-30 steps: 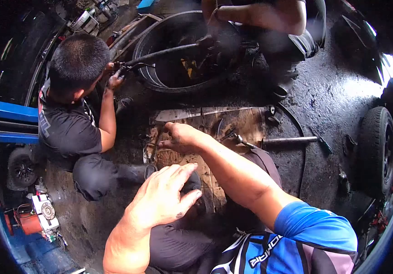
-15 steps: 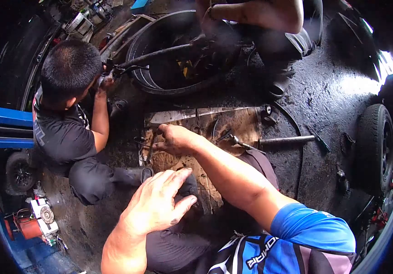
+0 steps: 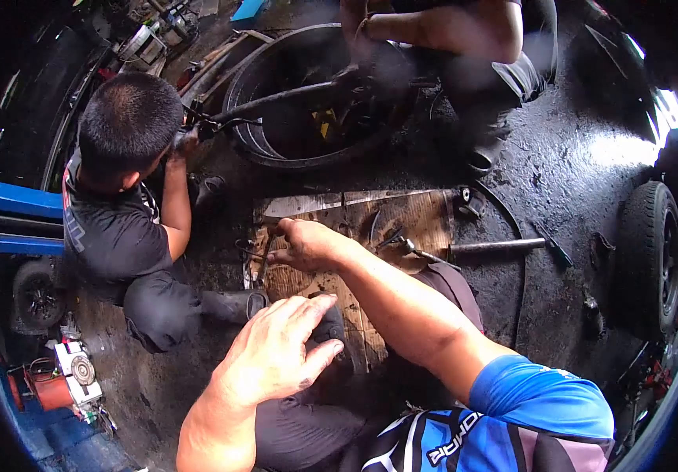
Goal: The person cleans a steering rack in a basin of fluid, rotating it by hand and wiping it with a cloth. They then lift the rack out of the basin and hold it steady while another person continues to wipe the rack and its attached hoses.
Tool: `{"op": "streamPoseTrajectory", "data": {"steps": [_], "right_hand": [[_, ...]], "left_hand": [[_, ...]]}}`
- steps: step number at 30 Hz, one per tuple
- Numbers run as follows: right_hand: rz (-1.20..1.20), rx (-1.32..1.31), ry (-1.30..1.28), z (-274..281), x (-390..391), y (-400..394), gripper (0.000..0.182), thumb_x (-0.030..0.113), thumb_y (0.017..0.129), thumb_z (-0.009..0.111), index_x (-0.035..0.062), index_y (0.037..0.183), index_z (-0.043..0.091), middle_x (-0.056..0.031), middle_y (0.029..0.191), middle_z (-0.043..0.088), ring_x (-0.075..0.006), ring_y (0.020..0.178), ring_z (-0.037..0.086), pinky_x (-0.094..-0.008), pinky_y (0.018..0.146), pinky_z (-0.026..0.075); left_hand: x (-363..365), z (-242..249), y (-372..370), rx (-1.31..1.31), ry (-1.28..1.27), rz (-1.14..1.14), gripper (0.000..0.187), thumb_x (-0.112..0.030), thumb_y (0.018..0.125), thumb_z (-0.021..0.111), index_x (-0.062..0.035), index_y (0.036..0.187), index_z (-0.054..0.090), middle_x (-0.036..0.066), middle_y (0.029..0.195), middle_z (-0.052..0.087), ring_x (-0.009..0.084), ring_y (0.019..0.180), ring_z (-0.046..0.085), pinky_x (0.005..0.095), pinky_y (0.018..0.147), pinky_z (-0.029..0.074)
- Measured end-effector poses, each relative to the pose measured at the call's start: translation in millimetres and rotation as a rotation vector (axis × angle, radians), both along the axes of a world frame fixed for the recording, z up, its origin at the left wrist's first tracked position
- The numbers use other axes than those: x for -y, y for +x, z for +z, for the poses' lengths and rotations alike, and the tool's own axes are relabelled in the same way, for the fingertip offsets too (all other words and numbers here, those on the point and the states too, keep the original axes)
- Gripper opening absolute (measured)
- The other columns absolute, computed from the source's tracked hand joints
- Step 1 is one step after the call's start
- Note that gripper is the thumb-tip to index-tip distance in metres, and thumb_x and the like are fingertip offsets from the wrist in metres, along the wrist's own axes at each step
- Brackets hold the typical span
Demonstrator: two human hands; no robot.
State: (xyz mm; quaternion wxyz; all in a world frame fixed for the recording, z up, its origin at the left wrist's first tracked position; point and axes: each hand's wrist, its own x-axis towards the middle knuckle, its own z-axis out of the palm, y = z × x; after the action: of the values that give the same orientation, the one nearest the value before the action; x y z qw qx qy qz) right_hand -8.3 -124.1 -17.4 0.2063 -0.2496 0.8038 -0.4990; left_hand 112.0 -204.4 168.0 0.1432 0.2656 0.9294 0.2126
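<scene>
At left, the co-worker's head (image 3: 131, 118) has dipped slightly and the co-worker's hand (image 3: 184, 142) has drawn back a little.

A slender dark piece (image 3: 264, 269) is noted at the fingertips of the right hand (image 3: 307, 245); whether it is gripped cannot be determined. Beneath those fingers, a stained cardboard sheet (image 3: 425, 216) is laid. The left hand (image 3: 269, 350) is held back upward, thumb spread, nearer the wearer. To the right fingers' right, a metal tube (image 3: 496, 245) is observed; beyond them, a round black tub (image 3: 291, 164) is placed.
</scene>
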Motion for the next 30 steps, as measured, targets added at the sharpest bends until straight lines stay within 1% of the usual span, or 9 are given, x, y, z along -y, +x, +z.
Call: {"op": "streamPoseTrajectory", "data": {"steps": [1,3,4,6,12,15,20,24,30], "right_hand": [[0.002,-0.002,-0.004,1.0,-0.1,-0.2,0.059,0.037,0.080,0.070,-0.0039,0.119,0.053,-0.0256,0.107,0.063,-0.0382,0.105,0.059,-0.0442,0.089,0.048],[0.033,0.041,0.053,3.0,-0.9,-0.8,0.059,0.039,0.082,0.069,-0.0039,0.120,0.054,-0.0256,0.115,0.060,-0.0385,0.111,0.057,-0.0416,0.096,0.045],[0.036,0.038,0.048,2.8,-0.3,-0.4,0.059,0.039,0.082,0.069,-0.0039,0.120,0.054,-0.0256,0.115,0.060,-0.0385,0.111,0.057,-0.0416,0.096,0.045],[-0.006,-0.044,0.022,1.3,-0.5,1.8,0.058,0.038,0.080,0.068,-0.0049,0.117,0.053,-0.0256,0.105,0.064,-0.0384,0.103,0.060,-0.0443,0.088,0.049],[0.027,0.084,0.085,24.3,-8.7,1.8,0.060,0.039,0.080,0.069,-0.0056,0.117,0.053,-0.0267,0.106,0.063,-0.0387,0.104,0.060,-0.0443,0.089,0.048],[-0.012,-0.015,0.044,14.3,-5.7,3.6,0.060,0.039,0.080,0.070,-0.0057,0.116,0.053,-0.0266,0.105,0.063,-0.0389,0.103,0.060,-0.0441,0.089,0.048],[-0.001,-0.029,0.030,-3.1,2.2,1.1,0.060,0.038,0.079,0.071,-0.0059,0.116,0.053,-0.0265,0.104,0.063,-0.0392,0.103,0.060,-0.0440,0.088,0.048],[0.014,-0.045,0.040,-5.4,1.2,0.2,0.061,0.038,0.079,0.071,-0.0060,0.117,0.052,-0.0267,0.104,0.063,-0.0396,0.103,0.060,-0.0441,0.088,0.048],[0.002,-0.027,0.052,3.8,-3.3,1.9,0.064,0.039,0.079,0.070,-0.0081,0.118,0.051,-0.0282,0.103,0.063,-0.0401,0.103,0.059,-0.0448,0.089,0.048]], "left_hand": [[-0.8,1.5,0.4,0.002,-0.006,-0.009,0.051,-0.025,0.078,0.070,-0.0010,0.121,0.054,0.016,0.094,0.061,0.0327,0.084,0.061,0.0409,0.077,0.051],[-0.5,2.7,1.1,-0.001,-0.019,-0.012,0.050,-0.025,0.079,0.070,-0.0014,0.120,0.054,0.016,0.093,0.061,0.0323,0.083,0.061,0.0407,0.077,0.051],[0.1,1.7,1.0,0.007,-0.005,-0.013,0.050,-0.025,0.079,0.070,-0.0017,0.120,0.054,0.015,0.092,0.060,0.0321,0.082,0.061,0.0405,0.076,0.051],[0.9,1.8,1.0,0.015,0.009,-0.012,0.049,-0.025,0.079,0.069,-0.0020,0.120,0.055,0.015,0.092,0.060,0.0319,0.081,0.060,0.0404,0.076,0.051],[1.1,-0.6,1.1,0.007,0.009,-0.012,0.050,-0.025,0.079,0.070,-0.0025,0.121,0.054,0.014,0.089,0.059,0.0314,0.080,0.060,0.0404,0.075,0.050],[0.9,-0.4,1.6,0.033,-0.002,0.002,0.050,-0.026,0.079,0.070,-0.0024,0.121,0.054,0.015,0.090,0.059,0.0315,0.081,0.060,0.0406,0.076,0.050],[1.3,-0.6,2.1,0.012,-0.004,-0.003,0.050,-0.026,0.079,0.069,-0.0020,0.121,0.054,0.017,0.098,0.061,0.0327,0.088,0.062,0.0402,0.080,0.050],[0.4,2.0,1.3,0.056,-0.035,0.007,0.050,-0.026,0.079,0.069,-0.0019,0.121,0.054,0.016,0.098,0.061,0.0326,0.088,0.062,0.0402,0.080,0.050],[1.0,-2.2,1.5,0.021,0.005,-0.003,0.050,-0.026,0.079,0.069,-0.0017,0.120,0.054,0.015,0.092,0.060,0.0316,0.082,0.061,0.0408,0.077,0.050]]}}
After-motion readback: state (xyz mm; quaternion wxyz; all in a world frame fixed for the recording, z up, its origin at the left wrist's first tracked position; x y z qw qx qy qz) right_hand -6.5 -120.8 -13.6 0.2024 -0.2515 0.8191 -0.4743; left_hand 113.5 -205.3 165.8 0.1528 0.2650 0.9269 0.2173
